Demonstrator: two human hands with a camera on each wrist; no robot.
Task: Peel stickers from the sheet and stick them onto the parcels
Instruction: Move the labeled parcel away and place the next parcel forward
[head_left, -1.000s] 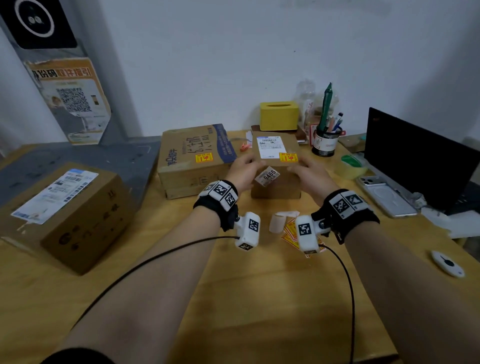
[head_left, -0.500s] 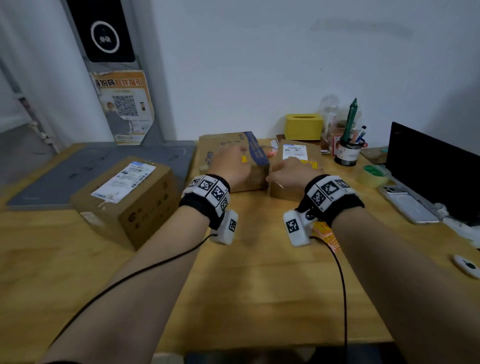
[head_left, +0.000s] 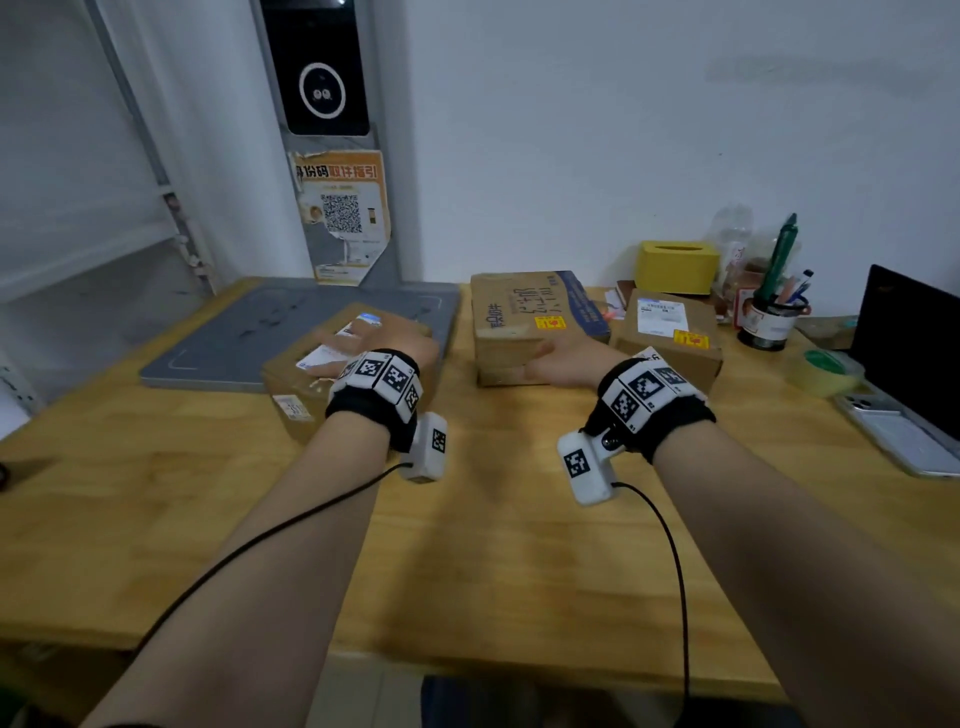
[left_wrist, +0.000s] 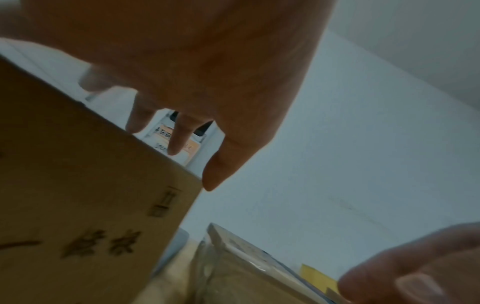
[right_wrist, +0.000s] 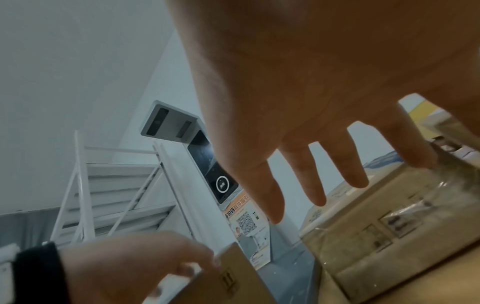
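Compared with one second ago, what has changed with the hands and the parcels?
Both hands let go of the small parcel at the right. The left hand moved left and now lies with spread fingers on the left parcel; the right hand moved beside the middle parcel, open. The small and middle parcels stayed in place, each with its yellow sticker.

Place: parcel pickup point or small courier office
Worktop (head_left: 493, 545): wood, carries labelled cardboard parcels (head_left: 530, 322)
Wall: scanner terminal (head_left: 319, 67) above QR-code pickup poster (head_left: 345, 213)
Left: white metal shelving (right_wrist: 114, 185)
Desk items: pen pot (head_left: 769, 322), tape roll (head_left: 823, 366), laptop (head_left: 909, 348), phone (head_left: 904, 441)
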